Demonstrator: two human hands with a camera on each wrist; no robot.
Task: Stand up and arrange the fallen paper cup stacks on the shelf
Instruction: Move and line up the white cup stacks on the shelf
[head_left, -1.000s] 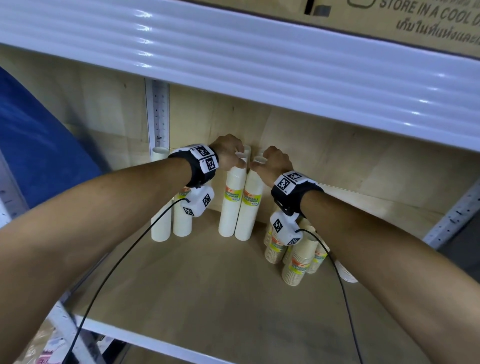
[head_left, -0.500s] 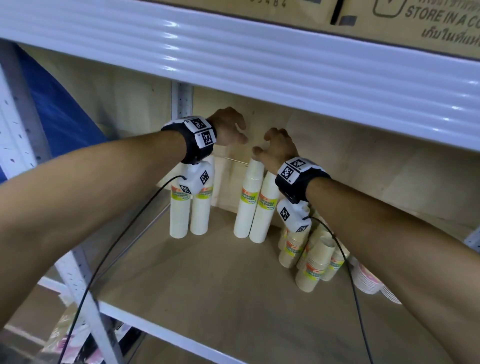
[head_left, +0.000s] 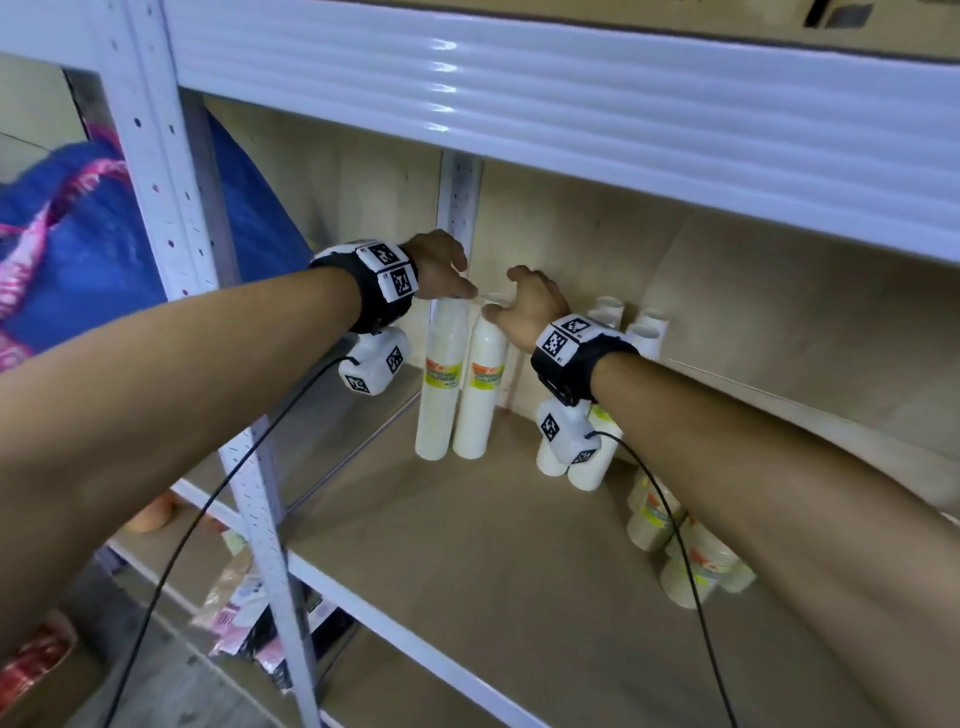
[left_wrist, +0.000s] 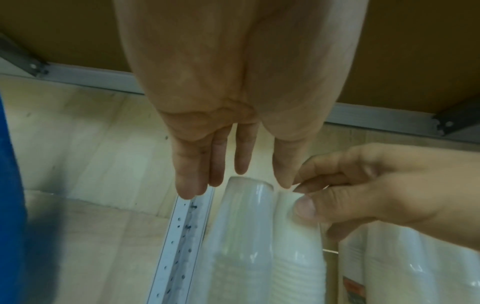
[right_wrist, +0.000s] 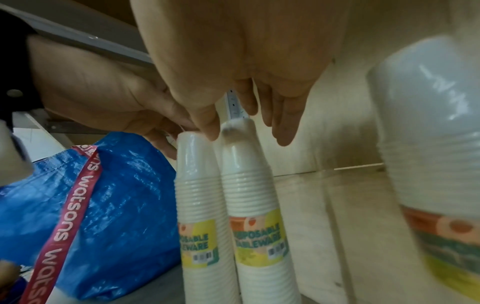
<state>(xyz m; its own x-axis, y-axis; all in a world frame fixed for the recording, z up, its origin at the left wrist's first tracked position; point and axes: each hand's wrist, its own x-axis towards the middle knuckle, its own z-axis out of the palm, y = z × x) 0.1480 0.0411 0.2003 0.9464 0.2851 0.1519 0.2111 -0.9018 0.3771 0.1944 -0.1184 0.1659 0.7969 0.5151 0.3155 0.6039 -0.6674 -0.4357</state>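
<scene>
Two tall wrapped paper cup stacks stand side by side at the shelf's back left: the left stack (head_left: 438, 379) (right_wrist: 197, 205) and the right stack (head_left: 480, 384) (right_wrist: 254, 205). My left hand (head_left: 452, 280) (left_wrist: 233, 176) hangs over the left stack's top, fingers straight, thumb and fingers on either side of it. My right hand (head_left: 501, 306) (right_wrist: 246, 133) pinches the top of the right stack (left_wrist: 296, 236) between thumb and curled index finger. A second upright pair (head_left: 571, 462) stands behind my right wrist. Several shorter stacks (head_left: 691, 566) stand further right.
The wooden shelf board (head_left: 467, 561) is bare in front of the stacks. The white upper shelf beam (head_left: 571, 104) hangs low over my hands. A perforated back post (head_left: 457, 197) rises behind the left pair. A blue bag (head_left: 78, 249) (right_wrist: 116, 195) sits left of the shelf.
Both hands let go of the middle pair of stacks, lifted, and moved left to the tops of the pair by the back post. My head has turned left.
</scene>
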